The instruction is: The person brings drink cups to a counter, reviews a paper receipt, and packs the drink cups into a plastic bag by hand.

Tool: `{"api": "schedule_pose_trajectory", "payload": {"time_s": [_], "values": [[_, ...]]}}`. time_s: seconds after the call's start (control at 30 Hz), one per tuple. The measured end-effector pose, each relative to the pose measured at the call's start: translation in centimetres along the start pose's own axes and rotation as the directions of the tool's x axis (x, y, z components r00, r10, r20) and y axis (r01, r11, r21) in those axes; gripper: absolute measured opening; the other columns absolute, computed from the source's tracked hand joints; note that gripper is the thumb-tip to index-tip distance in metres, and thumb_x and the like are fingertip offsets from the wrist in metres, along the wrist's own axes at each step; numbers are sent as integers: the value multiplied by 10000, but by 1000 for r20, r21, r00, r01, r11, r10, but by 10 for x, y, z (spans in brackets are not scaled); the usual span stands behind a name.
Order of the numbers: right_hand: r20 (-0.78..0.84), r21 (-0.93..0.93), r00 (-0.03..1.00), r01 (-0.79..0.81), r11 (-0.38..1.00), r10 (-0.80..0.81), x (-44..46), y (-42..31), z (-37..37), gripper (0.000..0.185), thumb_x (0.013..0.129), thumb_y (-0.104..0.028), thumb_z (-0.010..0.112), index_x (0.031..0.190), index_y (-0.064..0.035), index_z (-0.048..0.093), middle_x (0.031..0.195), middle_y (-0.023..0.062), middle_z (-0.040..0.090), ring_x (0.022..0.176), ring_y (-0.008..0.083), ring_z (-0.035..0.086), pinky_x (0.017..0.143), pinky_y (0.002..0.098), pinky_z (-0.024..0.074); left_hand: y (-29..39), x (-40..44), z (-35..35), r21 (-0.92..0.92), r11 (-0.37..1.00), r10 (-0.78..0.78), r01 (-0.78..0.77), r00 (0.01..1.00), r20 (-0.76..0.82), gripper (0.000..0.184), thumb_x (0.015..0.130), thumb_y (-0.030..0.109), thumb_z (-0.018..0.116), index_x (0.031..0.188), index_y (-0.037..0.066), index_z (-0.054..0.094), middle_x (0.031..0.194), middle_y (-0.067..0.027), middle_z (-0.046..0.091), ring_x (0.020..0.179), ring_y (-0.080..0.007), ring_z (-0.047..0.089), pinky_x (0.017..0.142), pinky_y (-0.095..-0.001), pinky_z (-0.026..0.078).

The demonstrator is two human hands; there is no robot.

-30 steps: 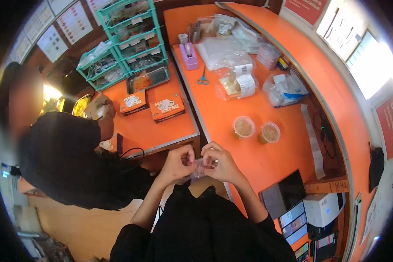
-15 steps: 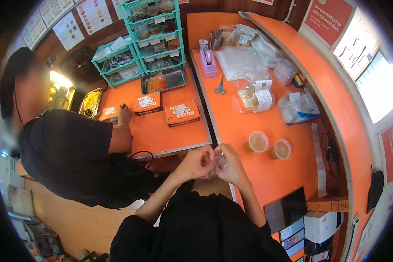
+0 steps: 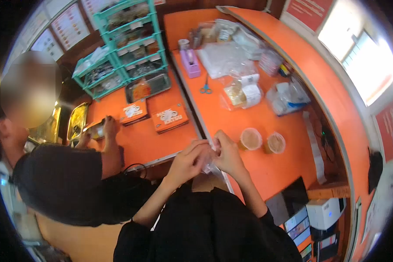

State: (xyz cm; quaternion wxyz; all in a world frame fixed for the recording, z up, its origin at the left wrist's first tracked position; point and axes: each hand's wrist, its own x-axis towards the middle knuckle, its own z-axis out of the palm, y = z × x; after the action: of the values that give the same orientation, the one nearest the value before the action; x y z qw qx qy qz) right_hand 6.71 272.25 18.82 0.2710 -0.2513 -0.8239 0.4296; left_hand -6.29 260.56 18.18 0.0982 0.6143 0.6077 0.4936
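A clear, crumpled plastic bag [image 3: 208,166] hangs between my hands, over the gap at the counter's near edge. My left hand [image 3: 188,162] pinches it from the left, fingers bent together. On the other side, my right hand [image 3: 228,156] grips its upper part, thumb and fingers closed. What the bag contains, if anything, I cannot make out. Two lidded plastic cups [image 3: 251,139] with a brownish drink stand just right of my right hand; the second cup [image 3: 275,143] is beside the first. Neither hand touches them.
A co-worker at left handles an open box [image 3: 97,129] beside two orange boxes [image 3: 172,118]. Behind them rise teal racks [image 3: 140,56]. The right counter carries a purple tape dispenser [image 3: 190,63], scissors [image 3: 206,88], a bagged food pack [image 3: 241,95] and a dark tablet [image 3: 288,198].
My view has shifted, so the counter items sit further left. Both hands still hold the plastic bag, close together. The co-worker's box is now open, with both their hands at it.
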Motion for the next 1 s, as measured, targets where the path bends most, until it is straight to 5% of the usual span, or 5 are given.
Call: {"api": "schedule_pose_trajectory", "payload": {"time_s": [0.17, 0.57, 0.8, 0.9, 1.0], "values": [[29, -29, 1000, -7, 1000, 7, 1, 8, -22, 422, 687, 0, 684, 960, -35, 363, 886, 178, 470, 843, 413, 526, 707, 451, 440, -9, 7, 8, -124, 989, 94, -81, 991, 99, 261, 774, -76, 585, 1005, 11, 666, 1100, -124, 663, 900, -250, 678, 736, -308, 557], [-49, -103, 998, 21, 994, -26, -16, 29, -56, 266, 701, 47, 671, 862, -17, 469, 836, 119, 512, 728, 233, 534, 572, 334, 454, -23, 28, 14, -229, 967, 199, -107, 879, 433, 150, 703, -13, 656, 816, -4, 558, 1018, -87, 587, 769, -216, 605, 610, -297, 502], [-464, -38, 886, 13, 999, -29, -4, 22, -50, 185, 714, 61, 600, 863, 0, 508, 765, 143, 536, 675, 247, 562, 614, 355, 459, -25, 45, 22, -116, 990, -109, 83, 964, -241, 214, 709, -97, 609, 863, 10, 505, 1100, -96, 442, 928, -166, 548, 639, -265, 553], [-519, 12, 855, 32, 999, -21, 1, 7, -45, 175, 707, 72, 589, 835, -6, 500, 741, 137, 527, 638, 246, 544, 583, 347, 441, -27, 49, 40, -445, 882, -187, 154, 982, -31, 230, 708, -98, 609, 878, 16, 504, 1078, -94, 475, 932, -172, 548, 668, -279, 538], [-421, 29, 907, 20, 999, -6, 0, 15, -24, 203, 693, 82, 588, 831, -18, 479, 692, 132, 502, 595, 239, 521, 548, 337, 413, -22, 49, 50, -185, 983, -11, 4, 999, -34, 248, 711, -53, 653, 896, 51, 525, 851, -30, 529, 763, -163, 552, 644, -272, 480]]}}
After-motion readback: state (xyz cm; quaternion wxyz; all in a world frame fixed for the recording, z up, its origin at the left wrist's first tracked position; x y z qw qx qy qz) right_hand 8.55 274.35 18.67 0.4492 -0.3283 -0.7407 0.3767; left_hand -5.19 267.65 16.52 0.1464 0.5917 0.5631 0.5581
